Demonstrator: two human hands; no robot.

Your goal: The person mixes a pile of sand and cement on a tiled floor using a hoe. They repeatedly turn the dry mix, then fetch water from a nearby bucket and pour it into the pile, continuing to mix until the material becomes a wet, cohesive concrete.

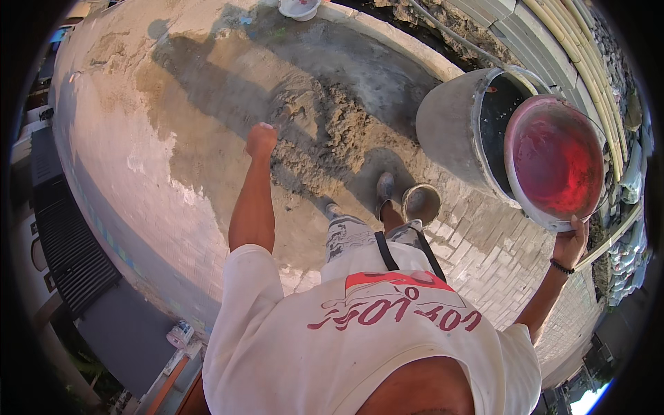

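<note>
My right hand [570, 243], with a dark bead bracelet at the wrist, grips the rim of a red bucket [557, 155] stained with cement. The bucket is tilted, its open mouth towards me, beside the mouth of a large grey drum [451, 122] with dark water inside. My left hand [261, 139] is closed in a fist with nothing visible in it, held out above wet ground. Beyond it lies a heap of wet mortar [321, 129]. A small mortar-stained bucket [421, 203] stands by my foot.
A white basin [299, 8] sits at the far edge of the wet patch. Bamboo poles [581, 62] and grey concrete curbs [534, 44] lie beyond the drum. Paving blocks [498, 259] cover the ground at right. A hose or rod [456, 33] runs towards the drum.
</note>
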